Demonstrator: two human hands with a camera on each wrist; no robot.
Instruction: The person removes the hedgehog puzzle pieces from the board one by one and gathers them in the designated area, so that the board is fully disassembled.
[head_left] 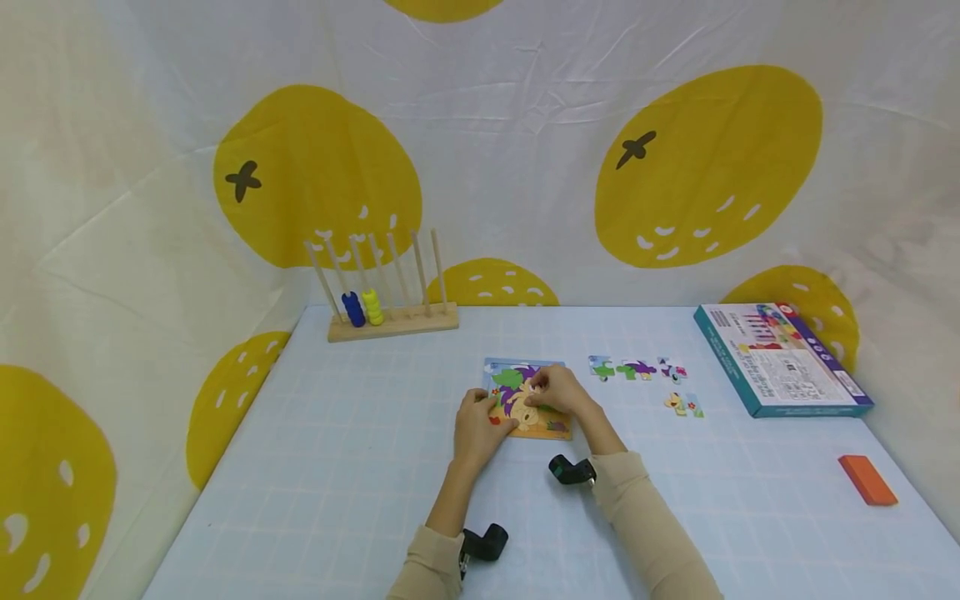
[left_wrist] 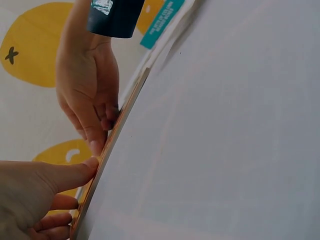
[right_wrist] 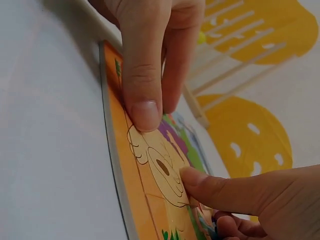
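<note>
A square jigsaw puzzle board (head_left: pixel 555 429), with a cartoon animal in purple, green and cream on an orange border, lies on the table. My left hand (head_left: pixel 480 425) rests at its lower left; the thumb (right_wrist: pixel 197 179) presses on the picture and the other fingers sit along the left side. My right hand (head_left: pixel 561 390) comes down over the upper right part, fingers bent, its thumb (right_wrist: pixel 145 112) pressing on the picture. Whether a puzzle piece is between the right fingertips I cannot tell. Several loose puzzle pieces (head_left: pixel 637 369) lie right of the board.
At the back left stands a wooden peg rack (head_left: pixel 393 323) with blue beads (head_left: pixel 353 309) and yellow beads (head_left: pixel 372 307) on two pegs. A flat teal-edged box (head_left: pixel 787 358) lies at the back right, and an orange block (head_left: pixel 867 480) lies near the right edge.
</note>
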